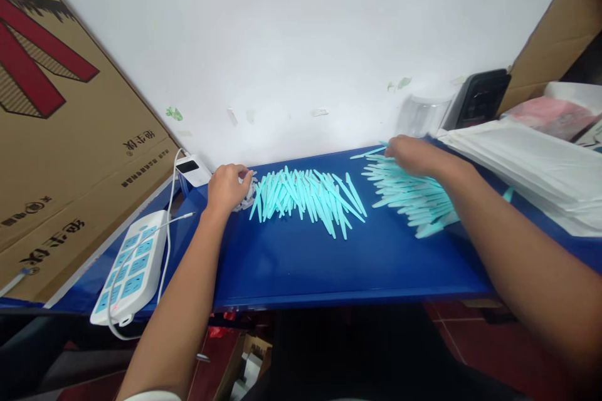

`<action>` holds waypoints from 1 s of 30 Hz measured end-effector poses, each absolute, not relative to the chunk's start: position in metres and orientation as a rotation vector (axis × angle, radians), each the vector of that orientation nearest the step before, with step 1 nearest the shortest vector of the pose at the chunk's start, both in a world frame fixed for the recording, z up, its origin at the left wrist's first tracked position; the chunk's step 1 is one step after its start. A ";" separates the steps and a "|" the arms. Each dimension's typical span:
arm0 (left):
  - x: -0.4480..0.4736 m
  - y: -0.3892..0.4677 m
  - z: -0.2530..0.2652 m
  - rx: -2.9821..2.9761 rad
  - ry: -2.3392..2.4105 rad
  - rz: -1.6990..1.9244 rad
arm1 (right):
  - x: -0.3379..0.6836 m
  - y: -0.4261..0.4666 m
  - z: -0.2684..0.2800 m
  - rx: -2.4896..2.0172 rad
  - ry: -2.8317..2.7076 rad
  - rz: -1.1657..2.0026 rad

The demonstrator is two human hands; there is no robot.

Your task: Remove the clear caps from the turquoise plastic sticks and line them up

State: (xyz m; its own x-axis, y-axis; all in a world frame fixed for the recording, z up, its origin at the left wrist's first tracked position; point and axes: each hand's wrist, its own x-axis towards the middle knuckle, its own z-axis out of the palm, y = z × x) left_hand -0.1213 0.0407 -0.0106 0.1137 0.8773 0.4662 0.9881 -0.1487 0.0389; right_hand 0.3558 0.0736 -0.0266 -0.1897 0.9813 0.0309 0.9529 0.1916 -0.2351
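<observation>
The left hand [226, 188] bent its fingers narrowly over small grey pieces [246, 199] beside slim turquoise plastic sticks [301, 194] on the glossy blue table [305, 269]; the right hand [410, 155] was at a second turquoise heap [409, 194] — whether either gripped anything, I could not tell.

Single head-worn view, facing forward and down, near blue table [301, 269]

Blue table [301, 272] with turquoise sticks [301, 194], power strip [141, 261]
</observation>
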 end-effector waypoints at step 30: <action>-0.116 0.041 -0.011 -2.234 -1.788 -0.673 | 0.350 0.058 -0.015 -2.063 -2.417 0.426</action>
